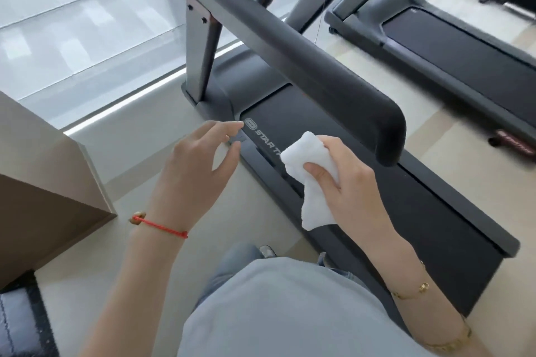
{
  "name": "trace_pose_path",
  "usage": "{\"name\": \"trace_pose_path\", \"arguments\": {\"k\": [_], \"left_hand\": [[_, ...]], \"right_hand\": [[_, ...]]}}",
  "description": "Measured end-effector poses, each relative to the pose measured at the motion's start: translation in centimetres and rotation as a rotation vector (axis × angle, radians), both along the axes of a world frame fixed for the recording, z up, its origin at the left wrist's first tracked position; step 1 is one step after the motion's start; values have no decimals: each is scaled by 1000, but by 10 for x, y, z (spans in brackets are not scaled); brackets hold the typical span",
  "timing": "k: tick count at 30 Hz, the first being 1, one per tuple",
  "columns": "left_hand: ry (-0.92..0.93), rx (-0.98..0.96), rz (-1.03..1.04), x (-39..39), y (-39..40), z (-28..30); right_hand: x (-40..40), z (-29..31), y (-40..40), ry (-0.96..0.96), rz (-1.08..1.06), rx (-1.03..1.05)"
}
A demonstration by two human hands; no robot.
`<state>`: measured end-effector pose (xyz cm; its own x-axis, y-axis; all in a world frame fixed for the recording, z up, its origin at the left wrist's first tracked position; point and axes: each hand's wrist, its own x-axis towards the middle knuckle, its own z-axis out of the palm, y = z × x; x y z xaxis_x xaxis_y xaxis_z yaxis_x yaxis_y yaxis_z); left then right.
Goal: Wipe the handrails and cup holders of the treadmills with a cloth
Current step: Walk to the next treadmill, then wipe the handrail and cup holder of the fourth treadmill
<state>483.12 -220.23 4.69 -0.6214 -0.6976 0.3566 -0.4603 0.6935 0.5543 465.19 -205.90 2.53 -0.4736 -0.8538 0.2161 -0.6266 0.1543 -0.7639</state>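
Observation:
A thick dark grey handrail (290, 46) runs from the upper left down to a rounded end at the right. It belongs to the near treadmill (406, 211), whose black belt lies under it. My right hand (351, 182) is shut on a crumpled white cloth (310, 171), held just below and left of the handrail's end, apart from it. My left hand (197, 162) hovers open with fingers spread, over the floor beside the treadmill's front left corner. No cup holder is in view.
A second treadmill (464, 46) stands at the upper right, across a strip of pale floor. A large window (87, 23) fills the upper left. A brown box-like block (43, 182) sits at the left, with a dark mat (20, 324) below it.

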Motion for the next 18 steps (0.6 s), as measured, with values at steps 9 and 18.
{"name": "trace_pose_path", "arguments": {"k": [9, 18], "left_hand": [[36, 16, -279, -55, -87, -5], [0, -16, -568, -88, -180, -8]], "right_hand": [[-7, 4, -53, -11, -187, 18], [19, 4, -112, -109, -500, 11]]}}
